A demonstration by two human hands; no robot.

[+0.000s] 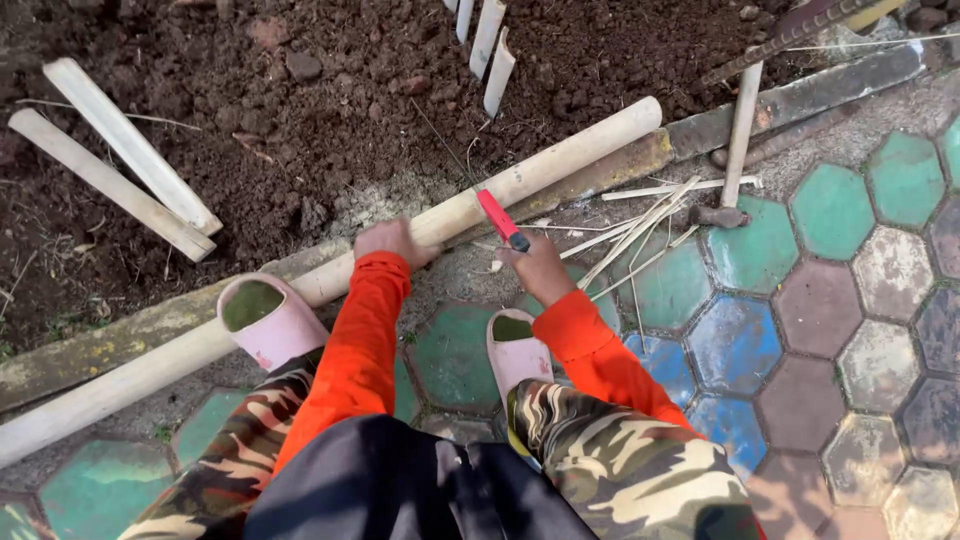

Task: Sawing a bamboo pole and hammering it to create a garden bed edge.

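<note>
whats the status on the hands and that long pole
Left hand pressed on the long pale pole, steadying it. Right hand grips a red-handled tool at the pole. Thin splinters beside; hammer standing apart.

I see a long pole (pixel 330 275) lying slantwise along the curb (pixel 120 335), between the soil bed (pixel 300 110) behind and the paved floor (pixel 840 330) in front. My left hand (pixel 393 240) rests on the pole near its middle. My right hand (pixel 535 268), just right of it, holds a saw (pixel 502 220) whose blade meets the pole. Two slats (pixel 120 160) lie on the soil far left; short stakes (pixel 487 45) stand in the soil behind the pole. Thin strips (pixel 640 225) lie on the paving right of the saw, with a hammer (pixel 735 150) beyond them. One sandal (pixel 270 320) sits against the pole on the left, the other sandal (pixel 515 350) under my right arm.
</note>
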